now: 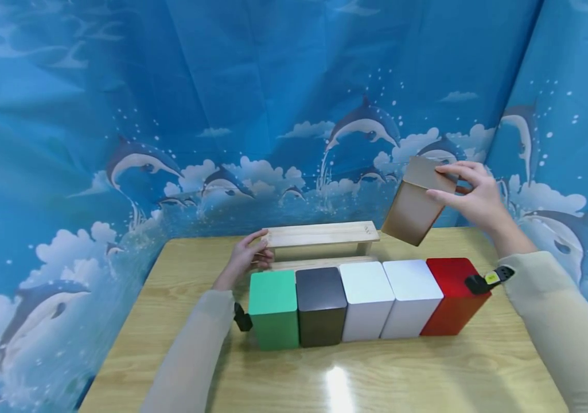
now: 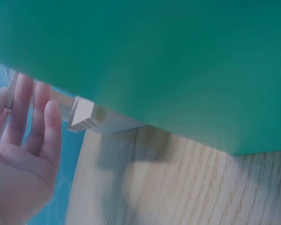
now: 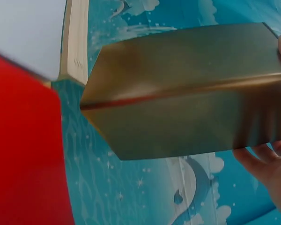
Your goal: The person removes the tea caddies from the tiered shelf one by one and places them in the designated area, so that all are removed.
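Observation:
My right hand (image 1: 474,192) grips a gold-brown rectangular box (image 1: 412,209) by its top end, fingers on one side and thumb on the other. The box is tilted, raised above the table's back right. In the right wrist view the box's (image 3: 187,93) long sides and one edge face the camera. My left hand (image 1: 246,255) pinches the left end of a pale wooden rack's upper board (image 1: 322,234). In the left wrist view the thumb and fingers of that hand (image 2: 25,150) are around the board end, partly hidden by the green box (image 2: 178,70).
In front of the rack stands a row of upright boxes: green (image 1: 273,310), black (image 1: 322,307), two white ones (image 1: 366,304) and a red one (image 1: 451,292). They stand on a wood-grain table (image 1: 170,327). A blue dolphin-print curtain (image 1: 252,115) hangs behind.

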The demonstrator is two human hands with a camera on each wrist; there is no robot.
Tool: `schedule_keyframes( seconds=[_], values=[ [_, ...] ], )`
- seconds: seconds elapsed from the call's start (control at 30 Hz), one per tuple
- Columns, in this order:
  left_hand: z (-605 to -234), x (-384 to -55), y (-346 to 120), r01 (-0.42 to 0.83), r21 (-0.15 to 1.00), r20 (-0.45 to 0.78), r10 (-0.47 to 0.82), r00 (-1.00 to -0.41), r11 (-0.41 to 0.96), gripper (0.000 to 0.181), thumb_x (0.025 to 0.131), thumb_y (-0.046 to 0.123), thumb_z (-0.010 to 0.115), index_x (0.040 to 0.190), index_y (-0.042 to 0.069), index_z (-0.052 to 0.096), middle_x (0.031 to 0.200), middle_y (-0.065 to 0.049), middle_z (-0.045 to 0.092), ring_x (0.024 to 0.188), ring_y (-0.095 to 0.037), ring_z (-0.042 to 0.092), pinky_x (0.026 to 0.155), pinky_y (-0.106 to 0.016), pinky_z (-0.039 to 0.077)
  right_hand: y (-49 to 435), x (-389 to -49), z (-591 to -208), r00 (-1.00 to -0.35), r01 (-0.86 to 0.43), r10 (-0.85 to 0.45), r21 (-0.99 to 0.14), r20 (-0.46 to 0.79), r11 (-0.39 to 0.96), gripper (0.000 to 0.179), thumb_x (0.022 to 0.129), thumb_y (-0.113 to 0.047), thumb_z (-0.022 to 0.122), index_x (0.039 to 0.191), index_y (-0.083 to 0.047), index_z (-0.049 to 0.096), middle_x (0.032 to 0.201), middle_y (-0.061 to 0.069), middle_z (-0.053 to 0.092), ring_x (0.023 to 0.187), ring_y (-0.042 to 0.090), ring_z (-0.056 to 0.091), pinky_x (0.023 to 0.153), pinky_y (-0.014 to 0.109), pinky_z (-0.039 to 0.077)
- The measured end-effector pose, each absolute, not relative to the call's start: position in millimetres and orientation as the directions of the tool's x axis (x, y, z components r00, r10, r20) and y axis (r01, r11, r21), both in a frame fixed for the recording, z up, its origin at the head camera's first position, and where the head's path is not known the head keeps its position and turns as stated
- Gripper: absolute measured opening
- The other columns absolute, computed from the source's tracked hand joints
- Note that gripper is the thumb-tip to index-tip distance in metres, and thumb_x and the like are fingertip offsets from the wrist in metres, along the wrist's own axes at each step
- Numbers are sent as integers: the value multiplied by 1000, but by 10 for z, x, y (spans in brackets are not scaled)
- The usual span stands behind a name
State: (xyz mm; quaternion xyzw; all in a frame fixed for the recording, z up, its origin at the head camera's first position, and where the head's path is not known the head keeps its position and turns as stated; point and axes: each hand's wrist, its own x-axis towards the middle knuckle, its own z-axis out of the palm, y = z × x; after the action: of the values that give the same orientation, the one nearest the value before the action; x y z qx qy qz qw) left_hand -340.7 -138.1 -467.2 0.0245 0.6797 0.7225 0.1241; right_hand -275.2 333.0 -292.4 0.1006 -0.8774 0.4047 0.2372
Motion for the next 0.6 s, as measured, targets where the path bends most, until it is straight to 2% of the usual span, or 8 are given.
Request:
schedule_keyframes(
  seconds=[0.23, 0.4, 0.6],
  values=[
    [-4682, -3405, -1387, -146, 988, -131, 220, -967, -51, 42, 92, 30, 59, 134, 28, 50, 84, -9, 69, 72, -20, 66, 74, -45, 54, 3597, -2588, -2900, -849, -363, 74, -679, 524, 639, 47, 82, -18, 73, 127, -16, 60, 129, 3, 40, 112, 5, 33, 73, 5, 40],
    [-4672, -3390, -1382, -140, 989, -126, 227, -966, -48, 44, 93, 29, 58, 136, 26, 48, 84, -9, 68, 71, -19, 66, 70, -40, 55, 3803, -2439, -2878, -847, -327, 124, -692, 517, 644, 48, 83, -16, 71, 128, -15, 58, 130, 3, 40, 112, 3, 32, 71, 2, 39],
    [-4677, -3389, -1383, -146, 988, -130, 223, -966, -55, 45, 93, 29, 59, 136, 26, 48, 85, -9, 68, 71, -19, 66, 66, -35, 55, 4034, -2266, -2893, -828, -250, 199, -662, 525, 706, 49, 83, -17, 71, 130, -14, 57, 127, -5, 39, 111, -2, 29, 68, 0, 35]
  ],
)
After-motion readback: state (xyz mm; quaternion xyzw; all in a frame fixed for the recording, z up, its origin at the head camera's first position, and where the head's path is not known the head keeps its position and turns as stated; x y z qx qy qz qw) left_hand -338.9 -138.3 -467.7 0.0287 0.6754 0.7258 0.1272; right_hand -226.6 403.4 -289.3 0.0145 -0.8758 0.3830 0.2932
